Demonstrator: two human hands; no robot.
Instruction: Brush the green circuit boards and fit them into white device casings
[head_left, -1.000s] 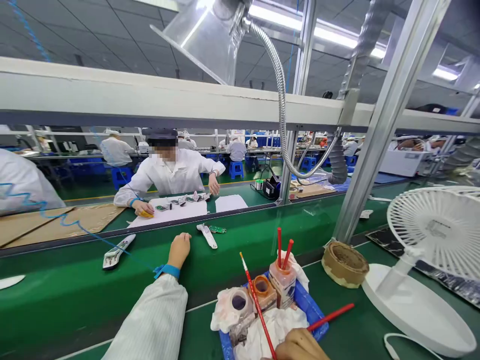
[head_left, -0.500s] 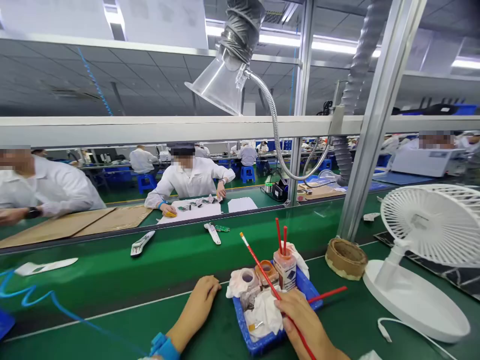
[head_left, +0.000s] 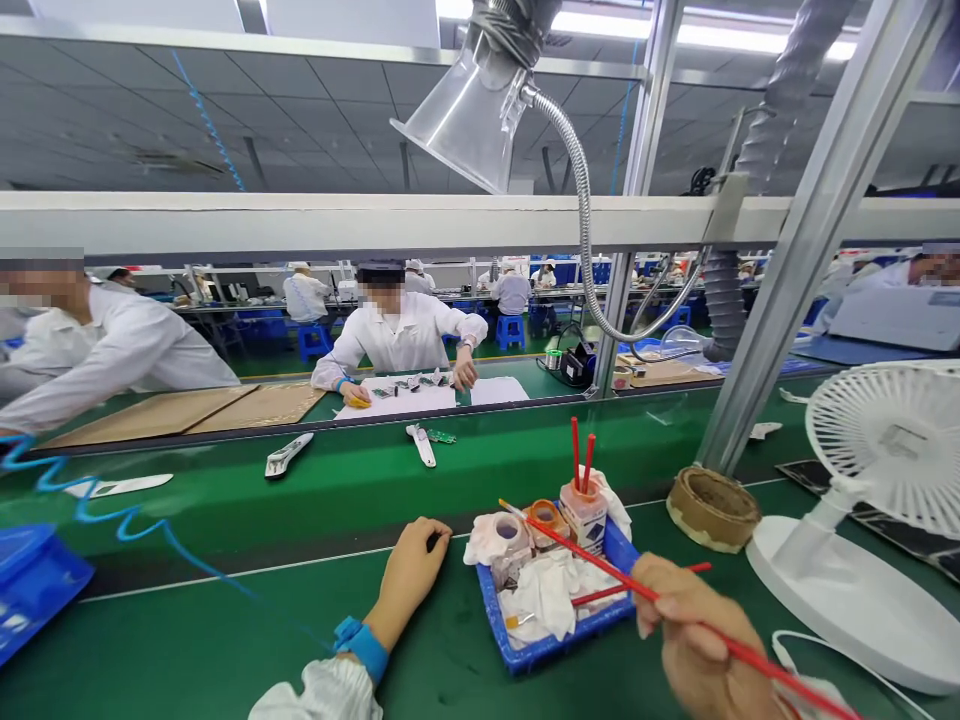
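My right hand [head_left: 697,635] pinches a long red brush [head_left: 600,560], whose tip reaches over the jars in a blue basket [head_left: 521,655]. My left hand [head_left: 412,570] rests on the green bench left of the basket, fingers curled; whether it holds anything is hidden. In the basket are a jar wrapped in tissue [head_left: 508,535], an orange-rimmed jar [head_left: 546,520], a square bottle [head_left: 583,510] with red sticks standing in it, and crumpled white tissue [head_left: 547,590]. A second red brush [head_left: 600,594] lies across the tissue.
A tape roll [head_left: 712,507] and a white fan [head_left: 862,590] stand at the right. Several device parts, one a white piece [head_left: 422,446], lie on the green belt [head_left: 352,500]. A blue bin [head_left: 37,585] is at left. Across the belt a person in white [head_left: 401,340] handles small parts.
My right hand has moved right and tilted the brush lower, its tip now nearer the jars. My left hand stays on the bench. The whole view has shifted.
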